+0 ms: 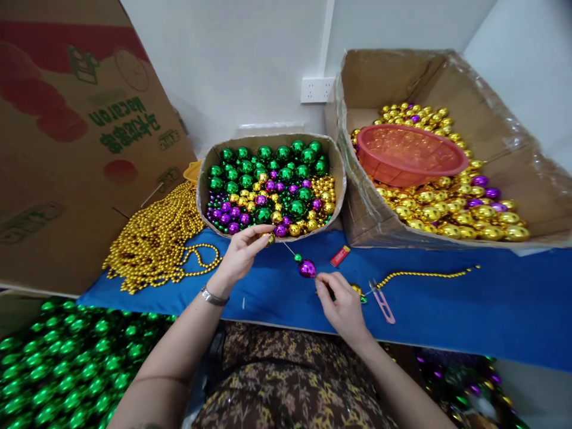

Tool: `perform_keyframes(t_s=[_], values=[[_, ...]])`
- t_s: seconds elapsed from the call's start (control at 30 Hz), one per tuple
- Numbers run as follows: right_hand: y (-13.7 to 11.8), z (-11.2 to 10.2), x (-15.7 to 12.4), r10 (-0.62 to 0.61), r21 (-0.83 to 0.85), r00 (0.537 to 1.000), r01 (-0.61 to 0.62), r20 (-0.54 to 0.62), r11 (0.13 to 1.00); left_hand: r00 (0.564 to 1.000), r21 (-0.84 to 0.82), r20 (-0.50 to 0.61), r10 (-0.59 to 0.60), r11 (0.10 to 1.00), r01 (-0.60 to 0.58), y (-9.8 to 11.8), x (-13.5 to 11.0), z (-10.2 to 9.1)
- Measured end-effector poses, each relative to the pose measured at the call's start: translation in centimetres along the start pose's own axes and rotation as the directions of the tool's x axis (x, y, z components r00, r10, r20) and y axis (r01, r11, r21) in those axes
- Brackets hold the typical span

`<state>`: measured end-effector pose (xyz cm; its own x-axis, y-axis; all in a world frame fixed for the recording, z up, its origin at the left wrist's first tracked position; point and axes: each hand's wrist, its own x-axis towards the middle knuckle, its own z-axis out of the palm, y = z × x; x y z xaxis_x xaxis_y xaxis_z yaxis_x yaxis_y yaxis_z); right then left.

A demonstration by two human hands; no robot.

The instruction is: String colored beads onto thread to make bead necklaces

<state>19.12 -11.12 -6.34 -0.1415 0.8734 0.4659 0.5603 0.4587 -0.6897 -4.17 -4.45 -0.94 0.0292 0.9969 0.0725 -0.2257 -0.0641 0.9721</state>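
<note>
My left hand (241, 253) is raised at the front rim of a small cardboard tray (202, 179) full of green, gold and purple beads, its fingers pinched on a gold bead (270, 238) at the top of a thin needle. On that needle sit a small green bead (297, 258) and a large purple bead (307, 269). My right hand (342, 304) rests on the blue table (447, 304), fingers pinched on the needle's lower end just below the purple bead. A gold bead strand (424, 274) trails to the right from that hand.
Pink thread snips (382, 301) and a red lighter (339, 255) lie by my right hand. A heap of gold strands (156, 238) lies left. A big box (513, 149) of gold beads holds a pink basket (409, 152). Green bead strands (58, 363) fill the lower left.
</note>
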Motion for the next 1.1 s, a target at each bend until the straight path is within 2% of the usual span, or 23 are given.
perform_keyframes(t_s=[0.1,0.3,0.53,0.67,0.9,1.1], values=[[0.2,-0.1,0.2,-0.011,-0.010,1.000,0.011,0.003,1.000,0.998,0.106,0.031,0.059,0.992,-0.063,-0.2,-0.1,-0.4],[0.4,0.0,0.0,-0.034,-0.014,0.999,0.035,0.014,0.999,0.995,0.172,0.032,0.093,0.980,-0.097,-0.4,-0.2,-0.8],[0.8,0.2,0.1,-0.103,-0.106,0.994,0.105,0.024,0.989,0.986,0.248,0.113,0.125,0.957,-0.150,0.2,-0.4,-0.4],[0.8,0.6,0.1,-0.089,-0.084,0.996,0.091,0.032,0.992,0.988,0.180,0.123,0.090,0.977,-0.111,-0.4,-1.0,0.7],[0.7,0.3,-0.2,0.010,-0.005,0.999,-0.010,0.050,1.000,0.996,-0.071,0.088,-0.017,0.997,0.024,-1.4,-1.9,1.9],[0.5,0.4,-0.3,0.031,0.027,0.999,-0.032,0.043,0.999,0.998,-0.131,0.054,0.017,0.991,-0.010,-1.6,-2.1,2.1]])
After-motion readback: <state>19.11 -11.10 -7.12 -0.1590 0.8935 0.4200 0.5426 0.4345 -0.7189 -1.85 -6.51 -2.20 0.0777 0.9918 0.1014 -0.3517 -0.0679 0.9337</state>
